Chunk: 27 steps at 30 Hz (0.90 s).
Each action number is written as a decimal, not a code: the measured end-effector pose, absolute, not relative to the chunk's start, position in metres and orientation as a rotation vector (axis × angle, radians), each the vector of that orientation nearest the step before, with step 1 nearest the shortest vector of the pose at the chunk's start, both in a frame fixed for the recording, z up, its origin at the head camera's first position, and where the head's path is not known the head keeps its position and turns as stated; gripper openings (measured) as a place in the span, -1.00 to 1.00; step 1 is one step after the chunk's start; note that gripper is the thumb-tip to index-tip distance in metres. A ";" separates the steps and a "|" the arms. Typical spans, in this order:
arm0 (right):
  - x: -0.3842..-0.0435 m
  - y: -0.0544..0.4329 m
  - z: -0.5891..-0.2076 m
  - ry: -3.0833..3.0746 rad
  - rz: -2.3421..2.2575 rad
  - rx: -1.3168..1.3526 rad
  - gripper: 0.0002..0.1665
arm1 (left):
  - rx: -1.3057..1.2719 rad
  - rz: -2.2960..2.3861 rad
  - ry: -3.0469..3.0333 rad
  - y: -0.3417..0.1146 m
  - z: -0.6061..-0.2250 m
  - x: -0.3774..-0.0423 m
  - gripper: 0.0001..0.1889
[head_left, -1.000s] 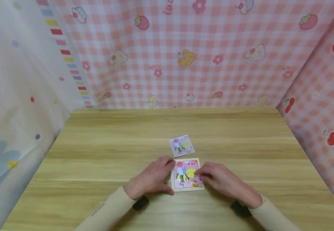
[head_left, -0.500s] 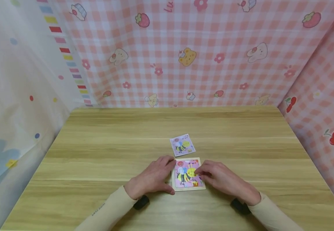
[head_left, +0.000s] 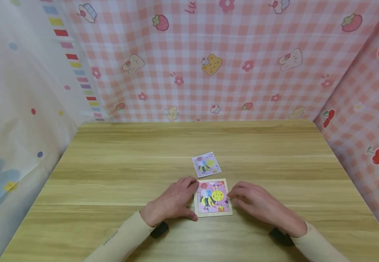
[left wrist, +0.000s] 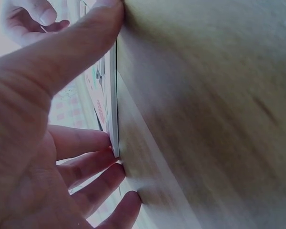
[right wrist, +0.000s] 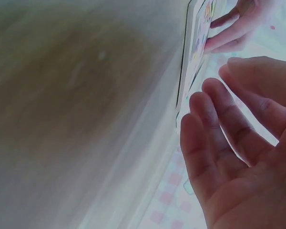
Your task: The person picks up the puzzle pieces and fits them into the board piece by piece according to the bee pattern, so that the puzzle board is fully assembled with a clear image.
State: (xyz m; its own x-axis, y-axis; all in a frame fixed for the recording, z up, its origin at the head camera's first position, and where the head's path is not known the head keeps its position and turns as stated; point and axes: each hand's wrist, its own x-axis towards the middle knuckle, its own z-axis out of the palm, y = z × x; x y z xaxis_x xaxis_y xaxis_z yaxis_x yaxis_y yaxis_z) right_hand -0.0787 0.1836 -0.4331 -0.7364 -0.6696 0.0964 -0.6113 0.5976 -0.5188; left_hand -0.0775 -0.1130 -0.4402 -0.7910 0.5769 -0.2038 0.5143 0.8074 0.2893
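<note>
A square wooden jigsaw puzzle [head_left: 212, 198] with a yellow bee on pink lies flat, its pieces sitting inside a pale frame. My left hand [head_left: 176, 200] holds the puzzle's left side, thumb by the near corner and index finger at the far one. The left wrist view shows that thumb [left wrist: 81, 47] and the fingers [left wrist: 81, 143] spanning the frame's edge. Beside the puzzle's right edge is my right hand [head_left: 258, 203], its fingers loosely bent. Nothing sits between the thumb and fingers of the right hand [right wrist: 243, 133] in the right wrist view.
A picture card [head_left: 206, 165] with the same bee lies just behind the puzzle on the wood-grain table [head_left: 127, 156]. A pink checked curtain [head_left: 189, 72] hangs along the back edge, and more printed cloth [head_left: 369, 120] stands at the right.
My right hand has drawn back to the right, from over the bee's head to the puzzle's right edge, and its fingers have loosened. My left hand and the puzzle stay in place.
</note>
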 end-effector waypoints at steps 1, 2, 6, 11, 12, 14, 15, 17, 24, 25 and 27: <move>-0.078 0.186 -0.433 2.715 -0.808 -1.092 -0.80 | 0.839 0.317 2.713 -0.113 -0.440 -0.078 0.11; -0.078 0.188 -0.433 2.717 -0.798 -1.095 -0.80 | 0.842 0.317 2.714 -0.114 -0.440 -0.078 0.11; -0.077 0.196 -0.436 2.709 -0.774 -1.117 -0.76 | 0.843 0.330 2.714 -0.115 -0.441 -0.079 0.11; -0.077 0.201 -0.439 2.729 -0.780 -1.145 -0.73 | 0.823 0.380 2.705 -0.117 -0.442 -0.078 0.11; -0.077 0.202 -0.438 2.743 -0.782 -1.147 -0.72 | 0.823 0.389 2.704 -0.117 -0.443 -0.078 0.11; -0.079 0.205 -0.437 2.770 -0.787 -1.130 -0.71 | 0.829 0.408 2.706 -0.118 -0.444 -0.079 0.12; -0.080 0.207 -0.437 2.783 -0.789 -1.125 -0.70 | 0.835 0.416 2.707 -0.118 -0.444 -0.079 0.13; -0.082 0.209 -0.435 2.807 -0.798 -1.106 -0.68 | 0.851 0.429 2.709 -0.118 -0.444 -0.079 0.14; -0.088 0.214 -0.430 2.848 -0.829 -0.989 -0.70 | 0.871 0.559 2.647 -0.126 -0.444 -0.078 0.20; -0.089 0.214 -0.429 2.854 -0.833 -0.971 -0.69 | 0.876 0.587 2.643 -0.129 -0.444 -0.078 0.20; -0.091 0.215 -0.428 2.872 -0.835 -0.938 -0.68 | 0.894 0.647 2.652 -0.135 -0.442 -0.077 0.18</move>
